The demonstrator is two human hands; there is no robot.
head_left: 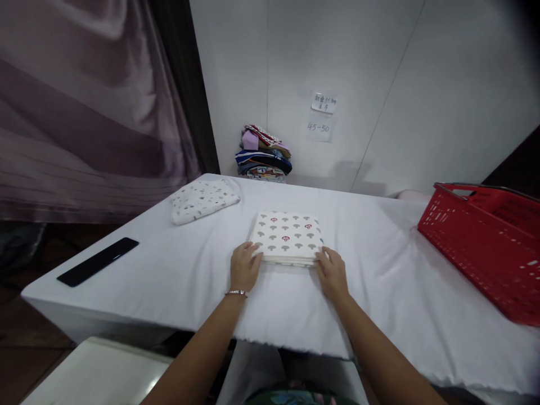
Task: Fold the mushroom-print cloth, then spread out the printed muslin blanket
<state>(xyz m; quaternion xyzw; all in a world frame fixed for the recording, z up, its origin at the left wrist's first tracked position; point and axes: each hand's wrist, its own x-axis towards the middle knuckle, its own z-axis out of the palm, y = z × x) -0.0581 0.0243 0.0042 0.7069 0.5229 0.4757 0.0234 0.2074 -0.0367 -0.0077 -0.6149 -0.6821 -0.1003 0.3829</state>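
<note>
A folded white cloth with a mushroom print (287,236) lies flat in the middle of the white-covered table (177,270). My left hand (243,268) rests at its near left corner, fingers curled against the edge. At the near right corner sits my right hand (332,273), fingers curled onto the edge too. Both hands touch the folded cloth; I cannot tell whether they grip it or only press on it.
A second folded white printed cloth (203,199) lies at the back left. A stack of coloured folded fabrics (264,154) stands against the wall. A red plastic basket (489,242) sits at the right. A flat black slab (98,261) lies near the left edge.
</note>
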